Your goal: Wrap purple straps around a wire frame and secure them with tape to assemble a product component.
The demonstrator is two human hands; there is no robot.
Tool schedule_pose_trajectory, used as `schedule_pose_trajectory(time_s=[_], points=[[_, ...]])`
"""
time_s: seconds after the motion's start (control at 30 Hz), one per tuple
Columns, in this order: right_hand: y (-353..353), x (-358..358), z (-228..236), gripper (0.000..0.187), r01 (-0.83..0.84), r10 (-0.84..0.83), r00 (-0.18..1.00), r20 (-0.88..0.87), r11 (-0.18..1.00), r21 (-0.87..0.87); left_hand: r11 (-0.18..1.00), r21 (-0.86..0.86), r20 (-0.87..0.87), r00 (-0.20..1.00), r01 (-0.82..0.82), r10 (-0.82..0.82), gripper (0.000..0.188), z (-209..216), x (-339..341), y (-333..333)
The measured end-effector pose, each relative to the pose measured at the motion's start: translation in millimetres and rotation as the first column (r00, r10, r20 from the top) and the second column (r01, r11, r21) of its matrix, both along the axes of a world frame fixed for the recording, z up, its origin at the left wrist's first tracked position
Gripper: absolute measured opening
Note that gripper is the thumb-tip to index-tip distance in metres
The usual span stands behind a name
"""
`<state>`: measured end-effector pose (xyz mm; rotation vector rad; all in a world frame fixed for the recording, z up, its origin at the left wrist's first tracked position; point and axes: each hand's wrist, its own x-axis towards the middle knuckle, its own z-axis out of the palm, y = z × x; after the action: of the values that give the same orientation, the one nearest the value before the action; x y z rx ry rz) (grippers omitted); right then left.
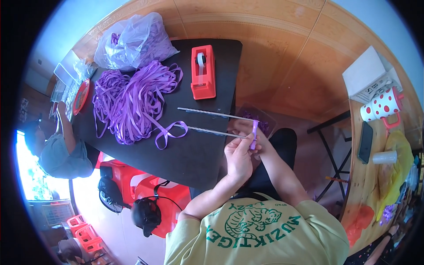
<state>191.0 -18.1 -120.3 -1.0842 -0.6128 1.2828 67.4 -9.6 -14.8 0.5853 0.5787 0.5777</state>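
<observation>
Two thin metal rods [207, 113] stick out side by side over the dark table's right edge. A strip of purple ribbon [255, 132] spans their near ends. My left hand [239, 158] is closed, thumb and fingers pinching the ribbon beside the lower rod. My right hand [260, 138] is bent around behind the ribbon, its fingers partly hidden by the rods and the left hand; what they grip cannot be made out. A loop of purple ribbon [166, 135] lies around the lower rod's far end, next to a large heap of purple ribbon [132, 99].
On the black table [176, 159] stand a red tape dispenser [203, 73] and a plastic bag [134, 42] of ribbon. Red stools [154, 194] hold black bags. Another person [62, 150] sits at left. The right-hand wooden table bears a phone [365, 142] and a dotted mug [382, 105].
</observation>
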Motion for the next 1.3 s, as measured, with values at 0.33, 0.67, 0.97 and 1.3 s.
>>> schedule_pose_trajectory(time_s=[0.33, 0.67, 0.97, 1.3], points=[[-42.2, -18.1, 110.5, 0.046, 0.418, -0.429, 0.888, 0.164, 0.903, 0.097, 0.969, 0.063, 0.006, 0.971, 0.24, -0.241, 0.02, -9.5, -24.1, -18.3], [-86.0, 29.6, 91.7, 0.022, 0.746, -0.765, 0.625, 0.156, 0.644, 0.172, 0.362, 0.655, -0.262, 0.649, 0.663, -0.714, 0.01, 56.4, -104.8, 27.8], [-67.4, 102.6, -66.2, 0.024, 0.659, -0.409, 0.314, 0.857, 0.743, 0.113, -0.173, 0.905, -0.196, 0.742, 0.389, 0.642, 0.013, 83.6, -140.2, 144.2], [-49.1, -67.4, 169.2, 0.026, 0.237, -0.534, 0.316, 0.784, 0.845, 0.48, -0.463, 0.806, -0.064, 0.832, 0.368, 0.551, 0.017, 53.4, -130.2, 119.9]])
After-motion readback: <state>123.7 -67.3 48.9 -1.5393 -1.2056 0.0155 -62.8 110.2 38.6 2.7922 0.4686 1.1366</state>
